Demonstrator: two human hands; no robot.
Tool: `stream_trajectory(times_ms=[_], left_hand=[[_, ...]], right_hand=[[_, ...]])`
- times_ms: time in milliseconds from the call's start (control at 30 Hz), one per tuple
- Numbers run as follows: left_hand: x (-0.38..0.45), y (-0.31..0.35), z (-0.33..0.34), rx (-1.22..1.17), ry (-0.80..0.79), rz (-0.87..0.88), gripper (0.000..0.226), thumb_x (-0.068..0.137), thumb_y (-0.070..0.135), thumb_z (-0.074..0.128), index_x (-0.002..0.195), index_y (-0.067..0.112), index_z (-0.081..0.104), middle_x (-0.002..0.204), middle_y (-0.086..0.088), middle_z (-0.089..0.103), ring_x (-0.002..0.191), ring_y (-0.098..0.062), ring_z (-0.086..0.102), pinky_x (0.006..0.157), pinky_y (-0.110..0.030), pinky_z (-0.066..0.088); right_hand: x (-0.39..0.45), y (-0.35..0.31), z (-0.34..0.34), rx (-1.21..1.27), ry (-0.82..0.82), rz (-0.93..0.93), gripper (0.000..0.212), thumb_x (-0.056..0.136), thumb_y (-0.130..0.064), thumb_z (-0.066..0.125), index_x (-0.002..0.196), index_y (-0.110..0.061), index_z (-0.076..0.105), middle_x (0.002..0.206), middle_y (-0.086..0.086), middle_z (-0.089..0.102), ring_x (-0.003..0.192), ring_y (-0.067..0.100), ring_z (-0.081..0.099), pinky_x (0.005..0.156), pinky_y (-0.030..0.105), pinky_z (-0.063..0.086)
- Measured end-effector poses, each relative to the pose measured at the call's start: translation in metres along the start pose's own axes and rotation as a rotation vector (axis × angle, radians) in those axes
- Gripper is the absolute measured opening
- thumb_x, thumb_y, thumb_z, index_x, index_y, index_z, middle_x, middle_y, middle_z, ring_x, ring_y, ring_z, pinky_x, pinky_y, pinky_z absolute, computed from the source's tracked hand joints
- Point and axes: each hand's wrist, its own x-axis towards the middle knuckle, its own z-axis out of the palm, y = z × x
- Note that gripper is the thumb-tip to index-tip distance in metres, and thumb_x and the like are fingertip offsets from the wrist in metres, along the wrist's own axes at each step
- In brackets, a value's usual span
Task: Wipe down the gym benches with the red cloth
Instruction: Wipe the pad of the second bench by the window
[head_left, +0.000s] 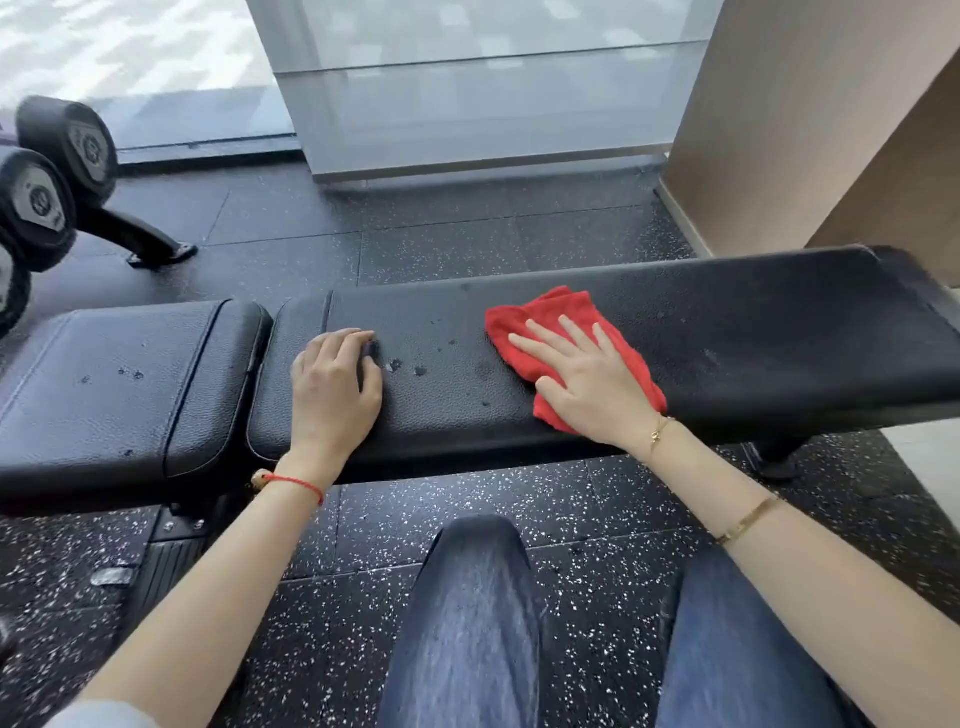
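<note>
Fingers of the right hand (587, 384) are lying straight and spread wide, pressing flat on the red cloth (561, 332), which is sitting crumpled on the long back pad (727, 322) of the gym bench, the counter here. Cloth is showing past the fingertips on the far side and under the wrist at the near edge of the pad. A thin gold chain (658, 432) is circling that wrist, and a gold bangle (748, 519) is sitting further up the forearm.

Left hand (332, 387) is resting palm down on the same pad, near its left end and well apart from the cloth. Its fingers are curling loosely over the surface and holding nothing. A red string bracelet (293, 483) is hanging around the left wrist.

Between the two hands, small wet drops (410, 366) are dotting the black textured leather. The separate seat pad (119, 384) is sitting just beside the back pad on the left, with a narrow gap between them and a few marks on its surface as well.

Dumbbells (57, 171) are resting on a rack at the far left. Speckled black rubber floor (467, 493) is running under the bench, and the person's knees in blue jeans (472, 613) are showing at the bottom. A glass panel (483, 93) and a brown wall (810, 114) are standing behind the bench.
</note>
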Motion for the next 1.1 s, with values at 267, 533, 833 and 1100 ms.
stream_trajectory(times_ms=[267,533,833,1100], left_hand=[[0.002,-0.006,0.004,-0.04,0.003,-0.005,0.032,0.093,0.016,0.05,0.121,0.012,0.064,0.129,-0.005,0.063,0.125,-0.026,0.052,0.113,-0.045,0.033],[0.0,-0.009,0.007,-0.018,0.013,0.002,0.035,0.092,0.018,0.05,0.124,0.016,0.063,0.132,0.0,0.062,0.128,-0.02,0.05,0.113,-0.043,0.033],[-0.003,-0.006,0.007,-0.004,0.016,-0.018,0.037,0.091,0.017,0.05,0.126,0.015,0.063,0.136,0.0,0.06,0.131,-0.02,0.049,0.115,-0.044,0.032],[-0.003,-0.007,0.007,-0.008,0.026,-0.014,0.039,0.09,0.018,0.048,0.125,0.015,0.064,0.136,-0.001,0.06,0.131,-0.021,0.05,0.115,-0.044,0.031]], right_hand=[[0.07,-0.026,0.005,0.006,-0.027,0.16,0.054,0.098,-0.033,0.034,0.15,-0.045,0.025,0.162,-0.015,0.014,0.151,0.022,0.004,0.121,0.05,-0.007],[0.049,-0.032,0.011,-0.007,-0.051,-0.116,0.063,0.086,-0.038,0.03,0.148,-0.046,0.029,0.16,-0.018,0.021,0.151,0.019,0.01,0.122,0.047,-0.001],[0.099,-0.069,0.02,0.0,-0.057,-0.05,0.055,0.096,-0.033,0.036,0.15,-0.044,0.027,0.162,-0.015,0.017,0.151,0.022,0.006,0.121,0.049,-0.005],[0.046,-0.035,0.01,0.002,-0.06,-0.144,0.06,0.089,-0.035,0.035,0.148,-0.045,0.03,0.16,-0.018,0.021,0.151,0.019,0.01,0.122,0.046,-0.001]])
